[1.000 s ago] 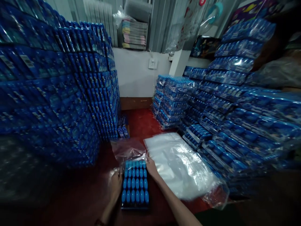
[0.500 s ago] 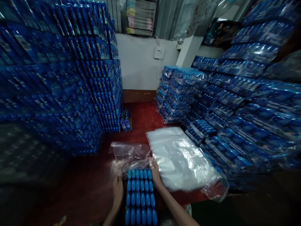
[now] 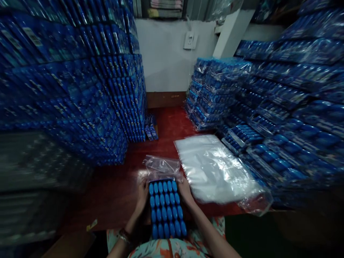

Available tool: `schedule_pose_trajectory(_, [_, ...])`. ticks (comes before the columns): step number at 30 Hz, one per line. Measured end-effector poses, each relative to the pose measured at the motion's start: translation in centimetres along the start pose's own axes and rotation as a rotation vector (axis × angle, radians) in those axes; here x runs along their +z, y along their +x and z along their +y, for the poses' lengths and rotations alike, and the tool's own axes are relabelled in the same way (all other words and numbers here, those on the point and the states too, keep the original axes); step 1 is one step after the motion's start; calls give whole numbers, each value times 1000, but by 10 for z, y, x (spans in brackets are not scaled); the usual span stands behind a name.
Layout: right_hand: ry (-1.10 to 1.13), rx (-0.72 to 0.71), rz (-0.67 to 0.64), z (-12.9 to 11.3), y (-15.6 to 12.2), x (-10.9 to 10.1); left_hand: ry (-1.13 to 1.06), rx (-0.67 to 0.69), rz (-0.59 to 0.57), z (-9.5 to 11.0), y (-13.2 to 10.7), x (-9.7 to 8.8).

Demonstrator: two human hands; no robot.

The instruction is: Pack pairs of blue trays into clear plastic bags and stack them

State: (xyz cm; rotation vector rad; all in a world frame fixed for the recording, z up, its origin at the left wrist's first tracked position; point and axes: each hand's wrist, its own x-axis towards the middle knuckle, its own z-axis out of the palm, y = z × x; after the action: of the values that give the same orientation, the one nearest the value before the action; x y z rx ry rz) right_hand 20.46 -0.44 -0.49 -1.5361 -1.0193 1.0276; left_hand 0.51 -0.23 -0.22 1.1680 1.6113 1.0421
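Observation:
A pack of glossy blue oval pieces in rows (image 3: pixel 167 208) lies before me, reaching from the table's front edge back over my lap. Across its far end sits a clear plastic bag (image 3: pixel 162 165), crumpled and partly spread on the table. At the pack's far left corner, my left hand (image 3: pixel 143 195) is closed on the side of the bag. My right hand (image 3: pixel 185 190) grips the bag at the far right corner. The fingertips of both hands are partly hidden by the film and the pack. Whether the pack's end is inside the bag is hard to see.
A pile of flat clear bags (image 3: pixel 212 168) lies right of my hands on the red table (image 3: pixel 172 122). Tall stacks of blue packs (image 3: pixel 107 89) rise at left, with more wrapped packs (image 3: pixel 274 157) at right. Grey trays (image 3: pixel 34 165) stand at near left.
My view has tipped down, showing more of my lap. Both hands stay at the pack's far corners with the bag, whose film now lies closer about the pack's far end.

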Motion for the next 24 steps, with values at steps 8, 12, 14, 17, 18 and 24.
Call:
schedule_pose_trajectory(8, [-352, -107, -141, -5, 5, -32, 160, 78, -332, 2, -26, -8])
schedule_pose_trajectory(12, [-414, -117, -179, 2, -13, -40, 209, 58, -404, 0, -29, -16])
schedule_pose_trajectory(14, [-427, -97, -193, 1, -24, -42, 268, 39, -331, 3, -33, -19])
schedule_pose_trajectory(17, [-558, -135, -72, -9, -36, -44, 314, 11, -150, 10, -35, -19])
schedule_pose_trajectory(18, [-624, -178, -15, -14, -37, -45, 272, 7, -110, 12, -33, -17])
schedule_pose_trajectory(24, [-703, -563, -140, -37, -11, -43, -196, -118, -21, 24, -5, -3])
